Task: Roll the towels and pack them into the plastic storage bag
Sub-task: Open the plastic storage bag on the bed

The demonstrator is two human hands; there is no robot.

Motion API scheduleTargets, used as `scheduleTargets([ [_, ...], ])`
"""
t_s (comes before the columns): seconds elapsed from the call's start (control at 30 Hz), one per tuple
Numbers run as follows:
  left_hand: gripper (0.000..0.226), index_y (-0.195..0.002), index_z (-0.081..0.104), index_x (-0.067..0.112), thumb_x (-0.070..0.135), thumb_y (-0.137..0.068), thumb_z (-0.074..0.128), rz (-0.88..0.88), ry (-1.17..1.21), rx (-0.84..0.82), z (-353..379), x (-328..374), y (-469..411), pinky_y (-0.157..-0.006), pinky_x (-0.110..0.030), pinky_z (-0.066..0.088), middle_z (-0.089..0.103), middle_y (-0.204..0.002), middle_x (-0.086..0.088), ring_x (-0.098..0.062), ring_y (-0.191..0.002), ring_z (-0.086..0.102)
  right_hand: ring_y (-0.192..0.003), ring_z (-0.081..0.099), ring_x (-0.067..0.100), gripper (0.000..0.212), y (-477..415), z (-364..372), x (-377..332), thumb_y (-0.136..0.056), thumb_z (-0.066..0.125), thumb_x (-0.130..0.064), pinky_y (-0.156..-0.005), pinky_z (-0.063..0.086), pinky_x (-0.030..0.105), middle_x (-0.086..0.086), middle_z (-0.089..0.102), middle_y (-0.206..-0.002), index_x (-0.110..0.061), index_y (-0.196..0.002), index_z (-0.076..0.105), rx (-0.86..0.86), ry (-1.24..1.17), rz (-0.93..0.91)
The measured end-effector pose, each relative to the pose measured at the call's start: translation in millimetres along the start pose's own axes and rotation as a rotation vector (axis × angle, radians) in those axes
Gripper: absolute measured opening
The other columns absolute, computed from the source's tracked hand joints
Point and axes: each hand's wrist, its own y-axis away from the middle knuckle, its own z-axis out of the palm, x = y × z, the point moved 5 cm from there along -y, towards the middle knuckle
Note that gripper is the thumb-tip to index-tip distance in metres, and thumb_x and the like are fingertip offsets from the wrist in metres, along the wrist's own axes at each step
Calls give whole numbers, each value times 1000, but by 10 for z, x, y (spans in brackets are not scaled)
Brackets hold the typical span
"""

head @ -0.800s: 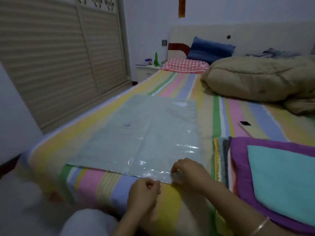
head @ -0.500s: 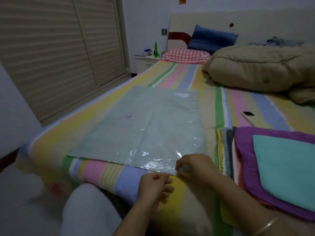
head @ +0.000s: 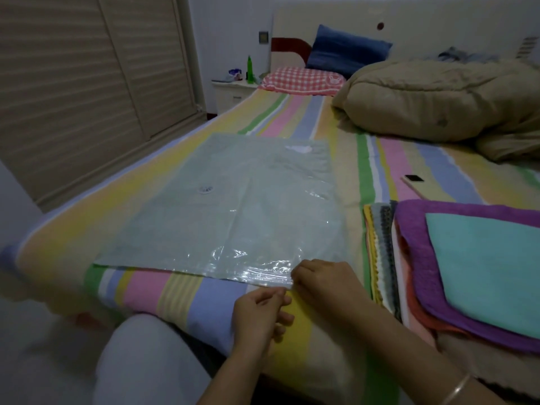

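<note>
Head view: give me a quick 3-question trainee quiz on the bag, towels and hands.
1. True or false: the plastic storage bag already holds a rolled towel.
2. Where does the stack of towels lie? A) on top of the bag B) on the bed, to the bag's right C) on the nightstand
3. Fill in: the right hand grips the bag at its ___ edge, the one closest to the person.
Key: 1 false, the bag lies flat and empty; 2 B; 3 near.
</note>
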Motion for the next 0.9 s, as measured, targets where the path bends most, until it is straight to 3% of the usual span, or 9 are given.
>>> scheduleTargets([
  [0.1,11,-88,72,9,19,-88,67,20,-75,-5,14,32,-4,-40,-21,39,73,-72,-5,-12,-43,56,-73,66,17,20,-23,-47,43,-83,48,-36,-59,44,30,-9,68,-89,-27,-85,65,-45,-112,102],
  [0.27,24,-84,73,12,35,-86,69,27,-110,-22,71,95,-83,-47,-25,42,74,-73,-1,-13,-51,61,-83,66,17,25,-73,-115,74,-87,41,-39,-72,50,36,-9,67,-99,-28,-93,63,-66,-229,106],
  [0.43,14,-86,73,15,26,-89,66,52,-102,-11,78,79,-93,-48,-24,42,75,-75,3,-10,-51,61,-89,65,14,11,-71,-105,96,-92,52,-34,-78,48,33,-10,68,-100,-30,-95,62,-72,-266,150],
  [0.57,16,-83,71,12,22,-91,62,84,-115,29,109,89,-87,-47,-24,43,74,-72,4,-7,-47,60,-86,65,19,10,-61,-84,77,-93,49,-34,-73,49,36,-7,68,-97,-29,-94,57,-61,-271,150],
  [0.63,19,-81,68,6,20,-91,60,95,-137,67,130,102,-95,-43,-21,42,71,-63,1,-6,-40,55,-74,63,22,3,-49,-64,26,-90,53,-28,-61,45,35,-4,65,-90,-26,-90,54,-47,-206,125],
  [0.7,23,-75,64,1,18,-90,60,120,-196,108,139,106,-94,-40,-18,42,64,-50,-1,-6,-35,51,-58,57,19,13,-51,-81,-15,-78,63,-18,-46,32,29,-5,58,-78,-24,-81,52,23,-82,104],
  [0.9,30,-58,58,9,23,-85,58,128,-288,168,110,56,-124,-56,-34,53,60,-42,-6,-18,-42,56,-51,47,16,24,-119,-126,-77,-64,64,-8,-42,11,21,-5,49,-71,-21,-76,48,141,-25,97],
])
